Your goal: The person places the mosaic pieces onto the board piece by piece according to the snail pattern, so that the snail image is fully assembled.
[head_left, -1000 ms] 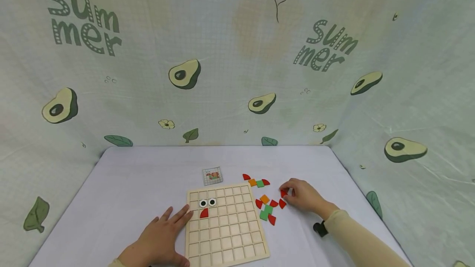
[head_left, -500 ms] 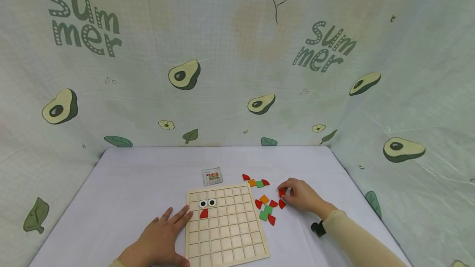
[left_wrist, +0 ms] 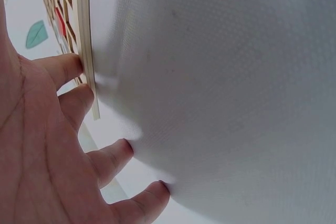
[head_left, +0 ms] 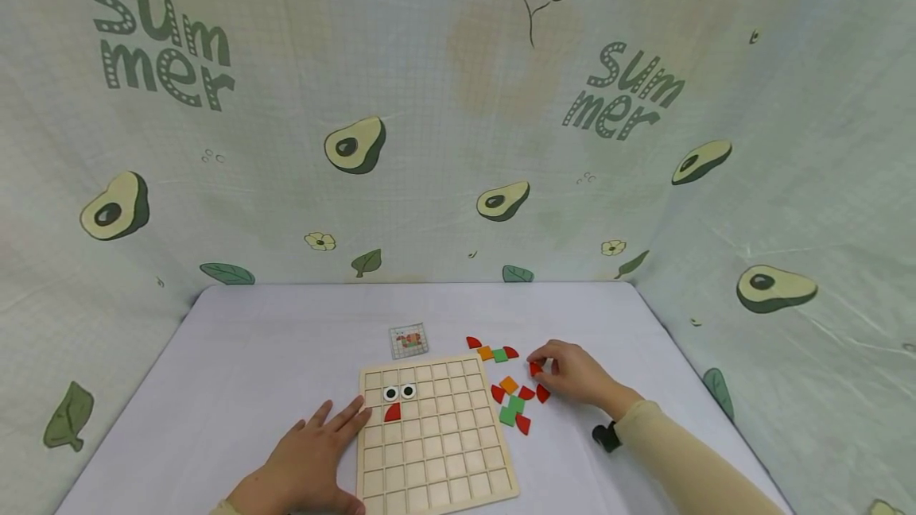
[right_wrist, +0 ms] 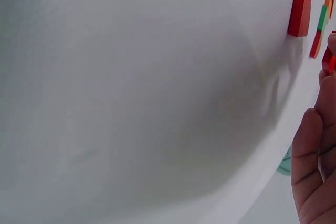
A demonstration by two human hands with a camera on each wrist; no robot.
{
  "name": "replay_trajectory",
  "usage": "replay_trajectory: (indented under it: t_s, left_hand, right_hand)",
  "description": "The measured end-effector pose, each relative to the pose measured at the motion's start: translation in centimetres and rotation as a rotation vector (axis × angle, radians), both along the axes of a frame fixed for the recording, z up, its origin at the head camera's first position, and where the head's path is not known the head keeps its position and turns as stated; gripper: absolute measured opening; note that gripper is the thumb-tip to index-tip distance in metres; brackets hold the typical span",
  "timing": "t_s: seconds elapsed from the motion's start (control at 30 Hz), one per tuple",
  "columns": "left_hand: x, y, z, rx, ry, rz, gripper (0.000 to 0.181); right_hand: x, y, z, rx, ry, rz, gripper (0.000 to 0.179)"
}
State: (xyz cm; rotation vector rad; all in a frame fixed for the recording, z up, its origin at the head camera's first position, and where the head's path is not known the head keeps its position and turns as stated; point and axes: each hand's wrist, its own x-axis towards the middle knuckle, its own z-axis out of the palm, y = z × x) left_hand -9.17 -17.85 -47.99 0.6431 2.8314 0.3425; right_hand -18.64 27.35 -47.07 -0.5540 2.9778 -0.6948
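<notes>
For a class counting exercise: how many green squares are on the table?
3: a far green square between an orange square and a red piece; a middle green square and a near green square together, right of the board. The right hand may hide others.

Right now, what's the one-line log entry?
left fingers: touching board edge | right fingers: pinching red piece | on board: two eye pieces, red quarter-circle
</notes>
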Motion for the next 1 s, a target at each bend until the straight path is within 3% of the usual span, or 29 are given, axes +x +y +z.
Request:
replay_trajectory:
  t_s: [0.23,0.6,0.73,1.0]
  left_hand:
    - [0.1,0.0,0.2,-0.001,-0.011,0.013,0.129]
    - [0.1,0.0,0.5,-0.008,-0.015,0.027,0.129]
    - [0.0,0.0,0.3,-0.014,-0.019,0.027,0.129]
    - [-0.1,0.1,0.2,-0.023,-0.037,0.033,0.129]
  right_hand:
    - [-0.6,-2.6,1.0,-0.011,-0.036,0.052,0.028]
    - [-1.0,-9.9,1.6,-0.085,-0.058,0.245,0.027]
    - [-0.8,-12.1,1.4,-0.105,-0.06,0.292,0.025]
    - [0.0,-15.6,0.6,-0.037,-0.04,0.36,0.023]
